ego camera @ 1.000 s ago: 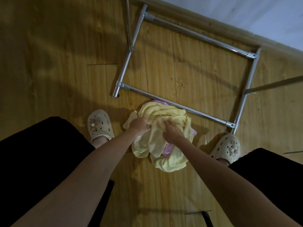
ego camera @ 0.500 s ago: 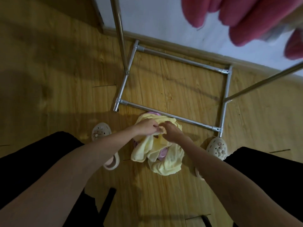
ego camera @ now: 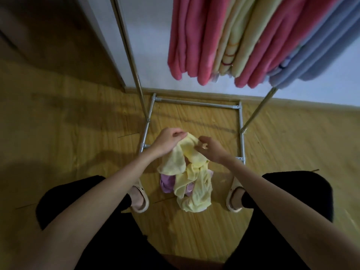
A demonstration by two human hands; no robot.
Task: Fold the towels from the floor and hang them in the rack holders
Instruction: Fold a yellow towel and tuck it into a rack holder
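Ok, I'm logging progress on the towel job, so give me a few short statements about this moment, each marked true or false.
1. Both hands hold the yellow towel. True: the left hand and right hand pinch its upper edge.
2. The rack is bare. False: pink towels, pale yellow-green and blue ones hang on it.
3. A purple towel lies under the yellow one. True.
4. The yellow towel is folded flat. False: it hangs crumpled.
5. The floor is tiled. False: it is wood.
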